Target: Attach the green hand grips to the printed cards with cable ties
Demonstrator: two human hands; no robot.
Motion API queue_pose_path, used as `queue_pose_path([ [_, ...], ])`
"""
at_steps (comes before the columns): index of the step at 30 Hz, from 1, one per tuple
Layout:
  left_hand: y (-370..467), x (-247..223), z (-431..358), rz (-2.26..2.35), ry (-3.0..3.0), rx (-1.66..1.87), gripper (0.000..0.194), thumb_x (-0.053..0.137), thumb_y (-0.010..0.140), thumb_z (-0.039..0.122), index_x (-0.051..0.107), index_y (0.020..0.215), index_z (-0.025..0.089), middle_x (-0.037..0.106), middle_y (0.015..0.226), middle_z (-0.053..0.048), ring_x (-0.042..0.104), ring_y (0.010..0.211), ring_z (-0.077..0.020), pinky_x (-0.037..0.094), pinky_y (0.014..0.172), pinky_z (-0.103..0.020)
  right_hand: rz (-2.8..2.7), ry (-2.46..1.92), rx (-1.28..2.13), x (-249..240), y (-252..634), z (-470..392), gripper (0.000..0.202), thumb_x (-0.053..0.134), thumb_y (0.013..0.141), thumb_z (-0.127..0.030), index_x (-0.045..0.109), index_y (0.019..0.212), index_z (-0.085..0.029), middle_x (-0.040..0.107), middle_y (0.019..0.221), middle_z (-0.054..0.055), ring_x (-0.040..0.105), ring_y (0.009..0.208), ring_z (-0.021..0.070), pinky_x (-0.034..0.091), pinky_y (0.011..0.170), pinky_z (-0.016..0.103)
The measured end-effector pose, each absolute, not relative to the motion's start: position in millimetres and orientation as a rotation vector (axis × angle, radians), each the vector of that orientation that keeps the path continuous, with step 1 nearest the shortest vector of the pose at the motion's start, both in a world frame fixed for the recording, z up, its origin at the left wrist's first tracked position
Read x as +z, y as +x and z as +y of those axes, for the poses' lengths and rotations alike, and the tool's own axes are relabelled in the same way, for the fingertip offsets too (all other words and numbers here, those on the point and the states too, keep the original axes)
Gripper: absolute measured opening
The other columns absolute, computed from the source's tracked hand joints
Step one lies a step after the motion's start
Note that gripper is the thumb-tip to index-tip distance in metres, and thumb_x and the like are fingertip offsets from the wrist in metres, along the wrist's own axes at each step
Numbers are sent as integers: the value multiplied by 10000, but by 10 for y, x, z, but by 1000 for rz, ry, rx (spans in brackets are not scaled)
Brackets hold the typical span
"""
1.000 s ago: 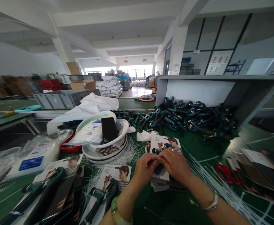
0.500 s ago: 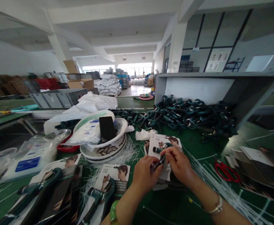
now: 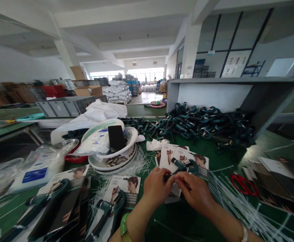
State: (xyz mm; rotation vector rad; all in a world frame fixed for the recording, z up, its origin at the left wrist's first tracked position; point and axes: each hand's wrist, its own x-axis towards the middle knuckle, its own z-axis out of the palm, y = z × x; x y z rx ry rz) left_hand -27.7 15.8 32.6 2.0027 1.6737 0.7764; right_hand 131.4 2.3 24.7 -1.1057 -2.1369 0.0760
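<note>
In the head view, my left hand (image 3: 157, 188) is closed around the handle end of a dark green hand grip strengthener (image 3: 183, 164). The strengthener lies against a printed card (image 3: 201, 171), which is tilted over a stack of similar cards (image 3: 165, 155). Close against the left fingertips, my right hand (image 3: 196, 191) is pinched shut at the strengthener's lower end. Whatever is between its fingertips is too small to make out. Another strengthener (image 3: 119, 205) rests on its card to the left, and a further strengthener (image 3: 48, 195) lies on cards at the far left.
A large heap of strengtheners (image 3: 199, 124) spills from a grey bin (image 3: 267, 101). Thin white plastic ties (image 3: 237, 198) are strewn about. Red scissors (image 3: 244, 184) lie beside more cards (image 3: 280, 181). White bowls (image 3: 130, 143) carry a phone (image 3: 116, 138) and metal parts.
The strengthener and its card have turned and now show up to the right of my hands. My right hand has moved down, its fingertips now meeting my left ones.
</note>
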Motion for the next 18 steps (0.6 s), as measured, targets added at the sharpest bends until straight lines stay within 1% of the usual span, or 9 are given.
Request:
queue_pose_path([
  [3, -240, 341, 153, 1719, 2013, 723, 359, 516, 772, 547, 653, 956, 270, 625, 938, -47, 579, 906, -237, 406, 764, -328, -1943, -1095, 302, 210, 1332, 67, 82, 444, 879, -216, 516, 914, -199, 637, 740, 16, 614, 680, 142, 452, 624, 242],
  [6, -200, 343, 150, 1765, 2025, 717, 377, 522, 762, 563, 653, 963, 272, 630, 963, -47, 567, 936, -250, 397, 789, -336, -1801, -1118, 440, 184, 1320, 93, 43, 453, 869, -224, 478, 892, -198, 603, 680, -5, 598, 615, 130, 451, 565, 223],
  [8, -181, 338, 151, 1782, 2031, 728, 333, 524, 780, 517, 649, 968, 271, 634, 973, -37, 561, 948, -244, 391, 802, -330, -1804, -1124, 374, 189, 1300, 79, 50, 456, 855, -212, 472, 810, -201, 568, 644, -12, 566, 572, 124, 430, 528, 219],
  [10, -172, 326, 152, 1783, 2041, 740, 290, 523, 796, 467, 637, 974, 268, 637, 975, -25, 558, 946, -232, 389, 800, -319, -1854, -1113, 214, 200, 1279, 33, 131, 439, 843, -182, 449, 715, -205, 530, 602, -18, 522, 537, 118, 397, 508, 218],
  [12, -170, 306, 152, 1790, 2059, 753, 263, 518, 806, 440, 625, 966, 260, 639, 966, -18, 557, 931, -221, 388, 780, -308, -1932, -1063, 34, 204, 1262, -34, 179, 396, 825, -129, 435, 668, -205, 517, 585, -12, 498, 543, 121, 373, 522, 227],
  [15, -162, 272, 142, 1831, 2122, 749, 233, 503, 820, 434, 611, 895, 241, 634, 915, -22, 553, 898, -216, 381, 739, -298, -2050, -1025, -164, 190, 1244, -127, 204, 361, 766, -53, 464, 664, -197, 546, 611, 14, 499, 593, 139, 352, 561, 250],
  [18, -127, 242, 118, 1896, 2232, 709, 214, 476, 843, 407, 596, 866, 232, 616, 881, -34, 548, 860, -221, 365, 699, -301, -2135, -1043, -195, 168, 1223, -161, 211, 373, 749, -35, 496, 677, -190, 568, 627, 24, 500, 601, 143, 333, 559, 256],
])
